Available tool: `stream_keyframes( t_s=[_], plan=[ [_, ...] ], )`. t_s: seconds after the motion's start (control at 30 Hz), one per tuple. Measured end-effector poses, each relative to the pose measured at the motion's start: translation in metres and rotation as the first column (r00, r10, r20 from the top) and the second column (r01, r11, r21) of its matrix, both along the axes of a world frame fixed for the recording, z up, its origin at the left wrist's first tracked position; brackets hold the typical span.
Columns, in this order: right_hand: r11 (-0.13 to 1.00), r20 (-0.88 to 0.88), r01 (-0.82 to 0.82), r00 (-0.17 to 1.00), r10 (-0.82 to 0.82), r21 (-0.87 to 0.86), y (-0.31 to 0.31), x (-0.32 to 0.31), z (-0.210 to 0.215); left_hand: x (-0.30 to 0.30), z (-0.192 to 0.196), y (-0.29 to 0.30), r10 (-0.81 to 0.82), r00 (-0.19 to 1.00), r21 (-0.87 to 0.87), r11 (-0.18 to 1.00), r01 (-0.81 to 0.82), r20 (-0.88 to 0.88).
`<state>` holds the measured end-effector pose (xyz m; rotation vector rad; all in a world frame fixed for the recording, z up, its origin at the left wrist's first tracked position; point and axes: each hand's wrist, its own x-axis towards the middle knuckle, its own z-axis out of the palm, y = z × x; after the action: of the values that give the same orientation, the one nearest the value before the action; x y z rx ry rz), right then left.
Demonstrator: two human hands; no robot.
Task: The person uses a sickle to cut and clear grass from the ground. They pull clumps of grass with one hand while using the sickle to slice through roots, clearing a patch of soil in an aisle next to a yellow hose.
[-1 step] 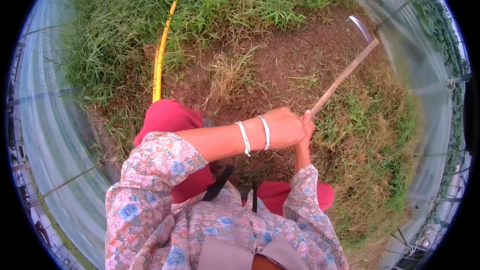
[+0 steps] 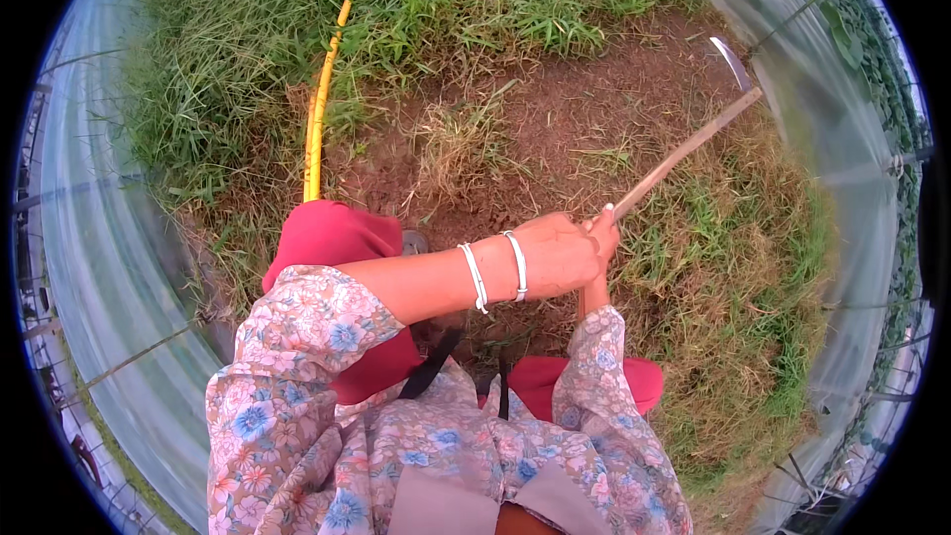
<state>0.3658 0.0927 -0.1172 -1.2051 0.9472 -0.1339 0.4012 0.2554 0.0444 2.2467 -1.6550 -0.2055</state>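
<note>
I hold a hoe with a long wooden handle (image 2: 688, 149) and a narrow, curved metal blade (image 2: 731, 63). The blade is at the far right, over the boundary between bare brown soil and a plastic sheet; I cannot tell whether it touches the ground. My left hand (image 2: 558, 253), with two white bands at its wrist, reaches across to the right and closes round the handle's near end. Right beside it, my right hand (image 2: 604, 233) grips the same handle, partly hidden behind the left. Most of its fingers are out of sight.
Bare soil (image 2: 565, 109) with a dry grass tuft (image 2: 464, 144) lies in front of me. A yellow hose (image 2: 322, 104) runs along the left through tall green grass (image 2: 218, 69). Plastic sheeting (image 2: 109, 238) curves along both sides. Cut, dried grass (image 2: 713, 307) covers the right.
The hoe's blade has shifted slightly right and nearer to me, and the handle lies a little flatter. Both hands have moved slightly left and still grip it.
</note>
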Motion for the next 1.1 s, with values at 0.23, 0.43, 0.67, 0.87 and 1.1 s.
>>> stream_keyframes(
  t_s=[0.23, 0.43, 0.67, 0.87, 1.1],
  plan=[
    [0.845, -0.236, -0.524, 0.813, 0.533, 0.104, 0.091, -0.119, -0.051, -0.015, 0.021, 0.041, 0.11, 0.993, 0.044, 0.993, -0.108, -0.052],
    [0.97, -0.055, -0.217, 0.973, 0.224, 0.107, 0.045, -0.066, -0.073, -0.04, 0.043, 0.055, 0.171, 0.985, -0.006, 0.985, -0.171, 0.001],
    [0.481, -0.28, -0.432, 0.891, 0.356, -0.763, 0.128, -0.131, -0.058, -0.049, 0.05, 0.052, 0.128, 0.99, 0.006, 0.992, -0.128, -0.051],
    [0.909, -0.139, -0.415, 0.903, 0.407, -0.034, 0.054, -0.128, -0.078, -0.053, 0.047, 0.056, 0.137, 0.991, -0.007, 0.991, -0.137, 0.011],
    [0.955, -0.096, -0.284, 0.956, 0.276, -0.081, 0.118, -0.086, -0.058, -0.062, 0.04, 0.041, 0.061, 0.998, 0.031, 0.998, -0.06, -0.034]
  ],
)
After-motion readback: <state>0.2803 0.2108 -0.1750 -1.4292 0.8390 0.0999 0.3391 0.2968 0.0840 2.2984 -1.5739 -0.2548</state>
